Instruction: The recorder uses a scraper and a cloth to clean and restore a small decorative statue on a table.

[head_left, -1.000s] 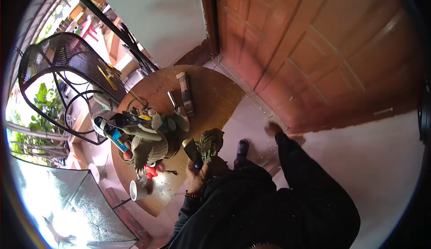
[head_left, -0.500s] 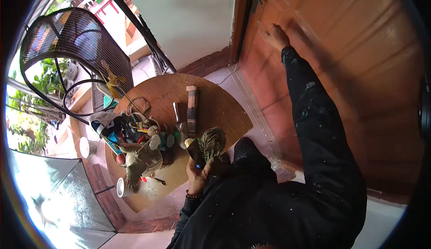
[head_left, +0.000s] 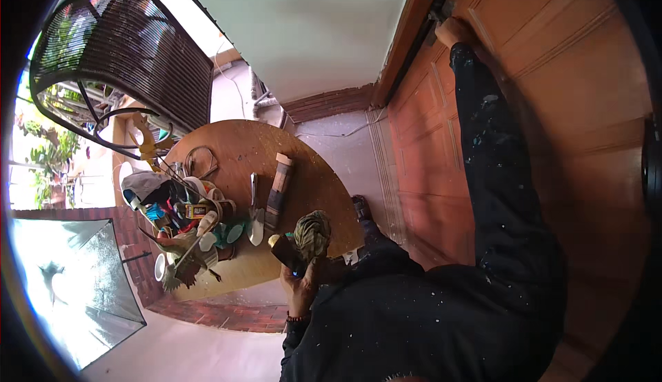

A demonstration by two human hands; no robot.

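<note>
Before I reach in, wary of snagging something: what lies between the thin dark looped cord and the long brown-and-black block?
In the head view, a slim trowel with a pale blade lies between them on the brown wooden table.

The right hand (head_left: 452, 32) is curling well ahead of the left hand (head_left: 301, 288), the right arm (head_left: 495, 154) extending behind it; the left hand is gripping close to the torso (head_left: 414, 313).

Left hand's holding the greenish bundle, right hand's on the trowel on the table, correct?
Not quite: the right hand is at the door handle, not on the trowel, as the head view shows. The left hand does hold the greenish bundle, and the trowel lies on the table.
</note>
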